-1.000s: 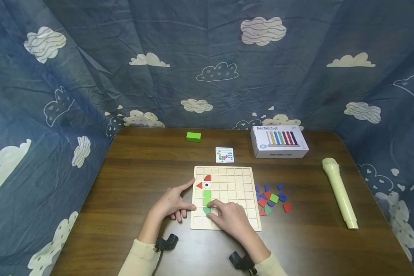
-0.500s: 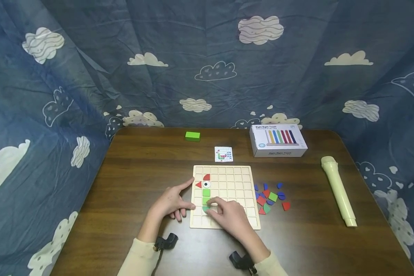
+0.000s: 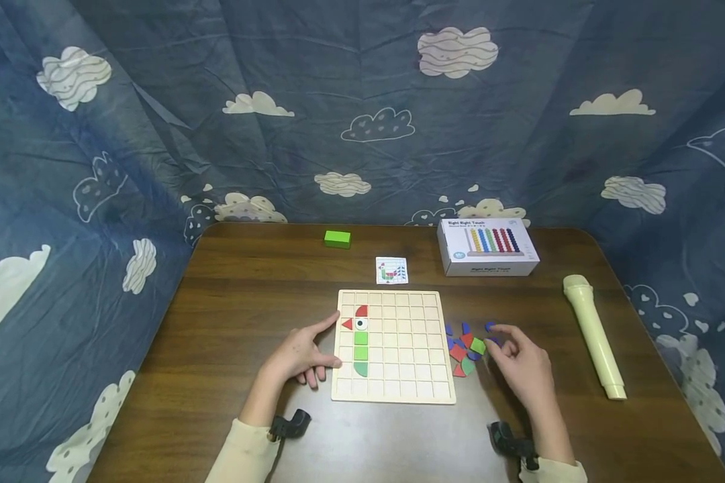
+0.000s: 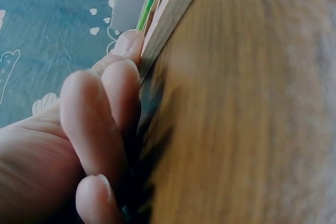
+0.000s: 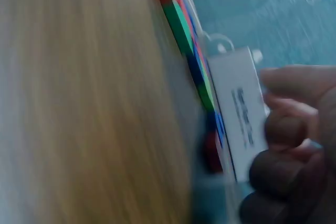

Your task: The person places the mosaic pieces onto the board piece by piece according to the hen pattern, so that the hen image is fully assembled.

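A wooden grid board lies on the table. Down its left side run a red quarter-round, a red triangle, a white tile with an eye, two green squares and a green quarter-round. My left hand rests against the board's left edge, forefinger and thumb spread. Right of the board, my right hand hovers at loose tiles, including a green square, thumb and forefinger apart. Nothing shows between those fingers; the hand partly hides some blue tiles.
A printed pattern card lies behind the board. Farther back are a green block and a white box picturing coloured beads. A cream microphone-shaped object lies at the right. A cloud-printed blue curtain hangs behind the table.
My right hand has left the green quarter-round on the board and moved right to the loose tiles. My left hand stays at the board's left edge.
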{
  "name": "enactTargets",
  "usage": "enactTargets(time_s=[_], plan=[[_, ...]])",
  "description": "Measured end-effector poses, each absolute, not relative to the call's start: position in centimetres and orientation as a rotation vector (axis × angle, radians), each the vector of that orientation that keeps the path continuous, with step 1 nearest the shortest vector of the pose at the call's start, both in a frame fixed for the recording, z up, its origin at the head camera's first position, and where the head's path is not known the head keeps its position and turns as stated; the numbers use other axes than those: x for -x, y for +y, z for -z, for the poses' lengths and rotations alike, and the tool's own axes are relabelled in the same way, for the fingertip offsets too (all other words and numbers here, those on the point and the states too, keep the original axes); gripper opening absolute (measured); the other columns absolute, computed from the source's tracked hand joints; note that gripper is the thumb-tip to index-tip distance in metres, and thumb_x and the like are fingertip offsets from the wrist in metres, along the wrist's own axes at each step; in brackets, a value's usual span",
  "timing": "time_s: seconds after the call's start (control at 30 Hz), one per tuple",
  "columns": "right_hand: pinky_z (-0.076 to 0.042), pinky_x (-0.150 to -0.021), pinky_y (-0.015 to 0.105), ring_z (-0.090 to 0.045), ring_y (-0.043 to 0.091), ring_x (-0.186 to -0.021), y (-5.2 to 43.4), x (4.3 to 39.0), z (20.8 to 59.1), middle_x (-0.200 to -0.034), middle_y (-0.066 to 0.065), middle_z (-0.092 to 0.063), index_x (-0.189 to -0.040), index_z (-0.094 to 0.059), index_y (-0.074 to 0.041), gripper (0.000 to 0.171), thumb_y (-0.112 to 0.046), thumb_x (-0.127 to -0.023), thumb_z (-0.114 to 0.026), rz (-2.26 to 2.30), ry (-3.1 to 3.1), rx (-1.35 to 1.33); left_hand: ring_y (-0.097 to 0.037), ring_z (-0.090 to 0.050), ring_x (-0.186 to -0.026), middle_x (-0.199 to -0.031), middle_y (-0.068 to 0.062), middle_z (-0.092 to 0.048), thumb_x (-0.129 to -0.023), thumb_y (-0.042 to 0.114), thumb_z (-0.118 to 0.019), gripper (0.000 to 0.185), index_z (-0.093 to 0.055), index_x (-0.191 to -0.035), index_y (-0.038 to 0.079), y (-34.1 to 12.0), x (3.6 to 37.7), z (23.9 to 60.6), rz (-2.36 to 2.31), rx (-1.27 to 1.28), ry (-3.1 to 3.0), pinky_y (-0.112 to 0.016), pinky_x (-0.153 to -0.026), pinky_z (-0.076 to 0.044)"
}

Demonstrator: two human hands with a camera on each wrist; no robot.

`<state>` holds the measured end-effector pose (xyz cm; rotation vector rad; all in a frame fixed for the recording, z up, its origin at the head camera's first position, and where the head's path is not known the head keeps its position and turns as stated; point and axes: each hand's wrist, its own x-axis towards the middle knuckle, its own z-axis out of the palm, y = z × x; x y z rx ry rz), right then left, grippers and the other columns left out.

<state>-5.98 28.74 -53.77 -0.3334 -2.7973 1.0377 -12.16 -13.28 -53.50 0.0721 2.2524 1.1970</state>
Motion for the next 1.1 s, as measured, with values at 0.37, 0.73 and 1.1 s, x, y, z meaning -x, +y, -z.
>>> enactTargets(time_s=[0.37, 0.73, 1.1], plan=[[-0.031, -0.053, 0.030, -0.046, 0.017, -0.058, 29.77, 6.08, 54.17, -0.068, 0.000, -0.056, -0.127, -0.070, -0.006, 0.040, -0.031, -0.096, -0.075, -0.828, -3.066, 0.286, -0.017, -0.067, -0.042, -0.059, -0.009, -0.072, -0.085, 0.031, -0.092, 0.101, -0.032, -0.164, 0.050, -13.49, 12.10, 53.54, -1.218, -0.080, 2.240, -0.026, -0.037, -0.048], [-0.030, -0.053, 0.029, -0.045, 0.017, -0.058, 29.96, 5.79, 54.08, -0.066, 0.000, -0.053, -0.128, -0.069, -0.005, 0.039, -0.027, -0.097, -0.076, -0.871, -3.059, 0.302, -0.018, -0.067, -0.042, -0.059, -0.009, -0.072, -0.084, 0.031, -0.092, 0.101, -0.033, -0.164, 0.049, -13.34, 12.05, 53.45, -1.207, -0.071, 2.247, -0.026, -0.037, -0.048], [-0.030, -0.053, 0.030, -0.045, 0.017, -0.058, 29.90, 5.84, 54.12, -0.066, 0.001, -0.053, -0.125, -0.070, -0.005, 0.039, -0.030, -0.097, -0.078, -0.869, -3.076, 0.324, -0.017, -0.066, -0.041, -0.058, -0.009, -0.071, -0.085, 0.030, -0.092, 0.101, -0.033, -0.165, 0.047, -13.44, 12.02, 53.46, -1.217, -0.082, 2.247, -0.028, -0.037, -0.049]])
